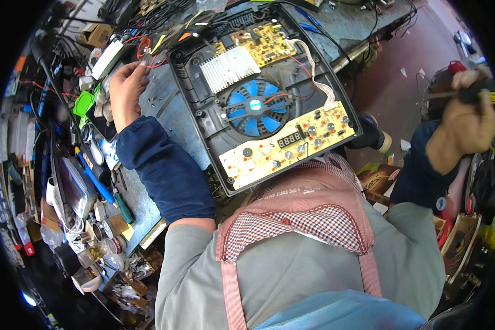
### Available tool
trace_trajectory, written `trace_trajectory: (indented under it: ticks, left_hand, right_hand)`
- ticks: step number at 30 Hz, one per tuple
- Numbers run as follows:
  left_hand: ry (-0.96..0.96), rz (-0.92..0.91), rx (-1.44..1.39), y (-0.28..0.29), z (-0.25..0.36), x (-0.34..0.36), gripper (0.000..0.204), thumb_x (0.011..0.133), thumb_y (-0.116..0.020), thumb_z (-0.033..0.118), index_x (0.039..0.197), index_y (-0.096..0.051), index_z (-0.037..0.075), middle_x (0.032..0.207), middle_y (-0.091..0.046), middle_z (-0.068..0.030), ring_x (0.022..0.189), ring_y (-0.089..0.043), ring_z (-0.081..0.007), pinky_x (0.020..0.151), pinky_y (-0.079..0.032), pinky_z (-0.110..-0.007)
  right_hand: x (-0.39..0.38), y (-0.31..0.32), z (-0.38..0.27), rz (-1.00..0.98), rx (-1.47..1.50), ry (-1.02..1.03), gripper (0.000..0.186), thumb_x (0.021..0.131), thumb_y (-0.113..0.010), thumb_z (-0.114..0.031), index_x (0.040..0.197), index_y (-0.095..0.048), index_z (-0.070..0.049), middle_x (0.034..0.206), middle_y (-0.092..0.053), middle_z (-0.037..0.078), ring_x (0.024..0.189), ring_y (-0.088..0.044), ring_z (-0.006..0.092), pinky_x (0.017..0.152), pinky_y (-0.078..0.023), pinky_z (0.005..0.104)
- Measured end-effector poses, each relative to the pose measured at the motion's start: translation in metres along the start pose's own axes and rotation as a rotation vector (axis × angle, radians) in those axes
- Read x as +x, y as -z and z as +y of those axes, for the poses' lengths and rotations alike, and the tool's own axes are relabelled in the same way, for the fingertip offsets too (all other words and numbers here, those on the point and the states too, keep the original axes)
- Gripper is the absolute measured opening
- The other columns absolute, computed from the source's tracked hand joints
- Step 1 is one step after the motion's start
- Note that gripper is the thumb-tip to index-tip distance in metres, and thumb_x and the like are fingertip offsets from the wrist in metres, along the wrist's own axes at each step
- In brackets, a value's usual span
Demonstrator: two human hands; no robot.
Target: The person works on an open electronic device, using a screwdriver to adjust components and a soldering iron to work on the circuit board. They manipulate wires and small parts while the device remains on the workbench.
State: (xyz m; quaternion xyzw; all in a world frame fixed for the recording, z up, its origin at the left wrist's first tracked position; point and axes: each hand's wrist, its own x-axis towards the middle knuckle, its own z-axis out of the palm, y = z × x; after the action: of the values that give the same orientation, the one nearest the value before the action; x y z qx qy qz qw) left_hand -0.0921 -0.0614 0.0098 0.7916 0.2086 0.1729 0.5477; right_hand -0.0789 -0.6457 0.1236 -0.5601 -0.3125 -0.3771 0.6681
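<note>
An open black appliance housing [202,139] lies across the bench edge near my torso. It holds a blue fan [249,116], a finned heatsink [229,70], an upper circuit board [272,49] and a front board [269,154] with a display, linked by white and red wires. My left hand [127,91], left of the housing, has its fingertips closed on a thin red wire [154,64]. At the far right, away from the housing, my right hand [462,126] grips a black and yellow object [481,93], blurred and partly in shadow.
The metal bench [173,132] carries tangled cables [148,16], a white bar-shaped item [107,58], screwdrivers [93,176] and dense clutter along the left. A foot [379,140] shows beyond the housing on the floor [385,82]. Boxes [377,181] and other items crowd the right side.
</note>
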Motion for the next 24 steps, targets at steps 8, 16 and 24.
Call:
trace_trajectory:
  ticks: [8,16,24]
  left_hand:
    - [-0.021,-0.02,0.127,-0.017,0.011,-0.017,0.031,0.094,-0.078,0.027,0.108,-0.073,0.001,0.088,-0.072,-0.002,0.068,-0.059,-0.0069,0.059,-0.044,-0.022]
    - [0.047,0.072,0.204,-0.058,-0.002,-0.003,0.046,0.089,-0.082,0.034,0.113,-0.072,-0.004,0.083,-0.067,-0.0028,0.068,-0.058,-0.0102,0.058,-0.044,-0.026]
    - [0.09,0.025,0.347,-0.061,0.002,-0.016,0.039,0.092,-0.076,0.03,0.11,-0.073,-0.005,0.08,-0.066,-0.0007,0.066,-0.055,-0.0106,0.057,-0.042,-0.03]
  right_hand:
    - [-0.189,0.055,0.025,-0.069,-0.423,-0.915,0.025,0.088,-0.076,-0.005,0.112,-0.069,-0.002,0.076,-0.057,-0.004,0.061,-0.048,0.0032,0.056,-0.036,0.0191]
    - [-0.174,0.025,0.018,-0.321,-0.293,-0.937,0.033,0.084,-0.083,-0.005,0.114,-0.07,-0.002,0.082,-0.062,-0.002,0.077,-0.058,0.0058,0.072,-0.047,0.0219]
    - [-0.17,0.003,0.035,-0.424,-0.013,-1.144,0.045,0.082,-0.081,-0.001,0.123,-0.064,0.004,0.087,-0.06,-0.001,0.077,-0.053,0.0048,0.07,-0.043,0.0204]
